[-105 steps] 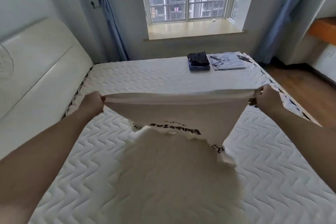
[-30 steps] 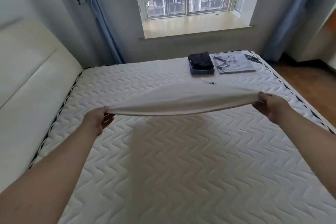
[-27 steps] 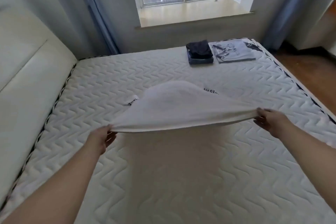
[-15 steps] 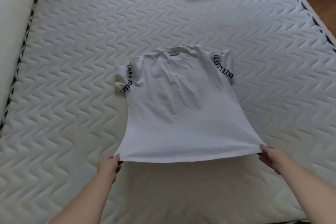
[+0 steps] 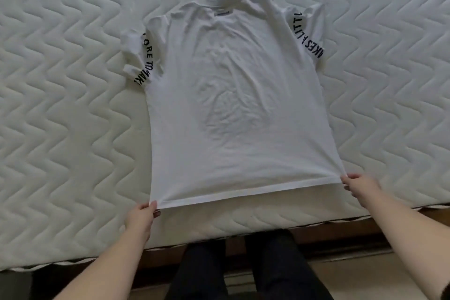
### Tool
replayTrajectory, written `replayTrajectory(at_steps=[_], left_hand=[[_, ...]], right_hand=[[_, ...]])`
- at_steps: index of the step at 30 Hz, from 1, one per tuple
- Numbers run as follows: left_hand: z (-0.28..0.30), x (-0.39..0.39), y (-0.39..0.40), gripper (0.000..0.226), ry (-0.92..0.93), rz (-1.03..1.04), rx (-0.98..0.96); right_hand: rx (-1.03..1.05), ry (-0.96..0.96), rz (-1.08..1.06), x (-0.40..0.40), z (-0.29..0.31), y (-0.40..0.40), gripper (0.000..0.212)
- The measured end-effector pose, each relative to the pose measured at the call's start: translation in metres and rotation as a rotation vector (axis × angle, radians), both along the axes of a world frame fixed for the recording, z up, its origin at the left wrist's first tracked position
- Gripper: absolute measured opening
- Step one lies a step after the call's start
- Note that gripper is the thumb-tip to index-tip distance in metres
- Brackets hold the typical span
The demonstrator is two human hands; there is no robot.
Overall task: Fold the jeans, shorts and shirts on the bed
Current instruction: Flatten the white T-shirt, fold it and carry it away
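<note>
A white T-shirt with black lettering on both sleeves lies spread flat on the quilted white mattress, collar away from me and hem towards me. My left hand pinches the hem's left corner. My right hand pinches the hem's right corner. The hem is pulled taut between them, slightly lifted off the mattress. The folded clothes at the far side of the bed are out of view.
The mattress's near edge runs just below my hands. My legs in dark trousers stand against the bed over the floor.
The shirt went from held up in the air to laid flat on the mattress. My hands drew the hem back towards the near edge, and my view tipped down.
</note>
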State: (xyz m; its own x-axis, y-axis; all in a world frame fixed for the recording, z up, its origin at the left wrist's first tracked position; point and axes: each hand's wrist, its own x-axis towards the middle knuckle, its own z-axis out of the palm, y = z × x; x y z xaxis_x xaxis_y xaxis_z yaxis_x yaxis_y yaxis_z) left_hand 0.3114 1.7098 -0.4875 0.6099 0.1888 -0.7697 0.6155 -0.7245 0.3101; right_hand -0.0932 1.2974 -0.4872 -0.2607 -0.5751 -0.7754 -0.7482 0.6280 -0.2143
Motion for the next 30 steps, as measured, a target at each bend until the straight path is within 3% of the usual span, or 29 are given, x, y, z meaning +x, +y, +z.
replayTrajectory(at_steps=[2, 5, 9, 12, 19, 21, 24, 27, 30], left_hand=[[-0.005, -0.010, 0.013, 0.022, -0.009, -0.013, 0.019], [-0.013, -0.023, 0.036, 0.032, -0.013, -0.200, 0.141], [-0.016, -0.040, 0.059, 0.019, 0.016, -0.393, 0.146], [-0.016, -0.050, 0.073, 0.022, 0.039, -0.457, 0.174], [-0.012, -0.076, 0.085, 0.021, 0.048, -0.544, 0.232], [-0.011, -0.079, 0.083, 0.019, 0.022, -0.559, 0.219], [-0.007, -0.079, 0.076, 0.020, 0.012, -0.523, 0.211], [-0.004, -0.075, 0.062, 0.018, 0.001, -0.504, 0.181], [-0.001, -0.068, 0.041, 0.019, -0.007, -0.475, 0.106]], right_hand=[[-0.016, 0.040, 0.036, -0.011, -0.004, 0.010, 0.031], [-0.032, 0.121, 0.104, -0.026, -0.006, 0.026, 0.030], [-0.048, 0.252, 0.243, -0.043, -0.006, 0.041, 0.032], [-0.042, 0.272, 0.278, -0.060, -0.004, 0.052, 0.029], [-0.020, 0.342, 0.269, -0.080, -0.003, 0.076, 0.025], [0.011, 0.316, 0.282, -0.076, -0.005, 0.079, 0.033], [0.024, 0.360, 0.254, -0.062, -0.001, 0.082, 0.049], [-0.021, 0.408, 0.266, -0.033, 0.007, 0.082, 0.046], [-0.078, 0.294, 0.400, 0.010, 0.014, 0.084, 0.046]])
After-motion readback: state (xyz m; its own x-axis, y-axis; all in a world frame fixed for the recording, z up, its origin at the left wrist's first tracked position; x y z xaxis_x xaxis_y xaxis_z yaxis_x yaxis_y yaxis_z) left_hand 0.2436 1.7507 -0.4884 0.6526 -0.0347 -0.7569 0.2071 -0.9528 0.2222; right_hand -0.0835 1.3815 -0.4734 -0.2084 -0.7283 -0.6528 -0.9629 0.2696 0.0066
